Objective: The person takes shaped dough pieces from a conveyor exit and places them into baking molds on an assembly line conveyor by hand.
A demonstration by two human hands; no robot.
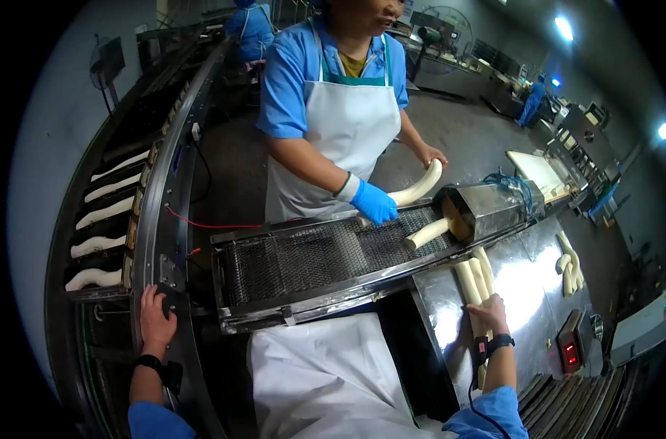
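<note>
My left hand (158,319) rests on the metal rail (151,249) of the left conveyor, thumb apart from the fingers, holding nothing. On the steel table to the right, my right hand (491,314) lies over a few long pale dough rolls (467,282), its fingers curled round them. The hand and wrist hide part of the rolls. Across the mesh belt (303,256), a co-worker in a white apron (351,124) holds another thick dough roll (419,186) between a blue-gloved hand (375,201) and a bare hand. One more dough roll (426,234) lies at the metal housing's opening.
Curved dough pieces (99,246) sit in separate dark trays on the left conveyor. The metal housing (497,208) covers the mesh belt's right end. Several dough pieces (570,267) lie farther right on the steel table (523,293), near a red digital display (570,351).
</note>
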